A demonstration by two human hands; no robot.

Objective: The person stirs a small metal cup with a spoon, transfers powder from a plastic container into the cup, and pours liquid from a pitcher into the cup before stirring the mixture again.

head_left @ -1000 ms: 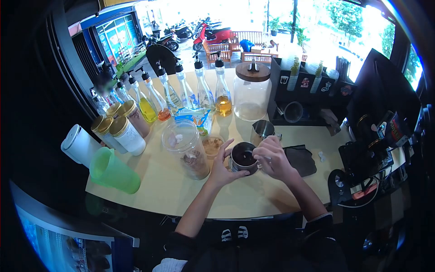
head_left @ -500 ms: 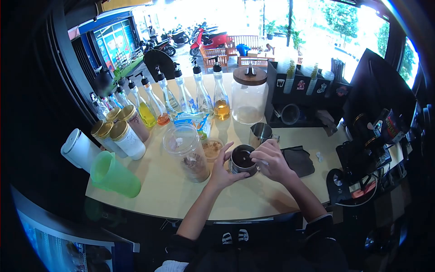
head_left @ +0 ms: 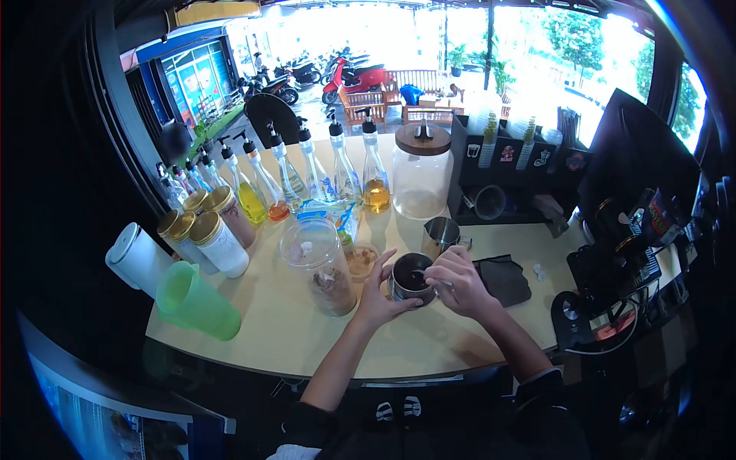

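Observation:
My left hand (head_left: 377, 299) curves round the near left side of a small metal cup (head_left: 412, 299), thumb in front and fingers behind. Dark liquid (head_left: 408, 277) fills part of the cup. Over its right rim, my right hand (head_left: 458, 282) pinches a thin silvery spoon (head_left: 421, 272), its lower end inside the cup; most of the handle is hidden by my fingers. Just behind stands a metal pitcher (head_left: 440, 236). To the left are a tall clear plastic container (head_left: 333, 291) with brown powder and a round lid or dish (head_left: 360, 262) with brown powder on it.
Pump bottles (head_left: 376, 172) line the counter's back beside a big glass jar (head_left: 422, 180) with a wooden lid. Gold-lidded jars (head_left: 221, 247) and a green pitcher (head_left: 198, 300) stand left. A dark cloth (head_left: 502, 280), a black cup rack (head_left: 521, 165) and a scale-like device (head_left: 571, 314) are right.
The spoon in my right hand has shifted a little inside the cup. My left hand keeps its hold on the cup. The whole view has tilted slightly.

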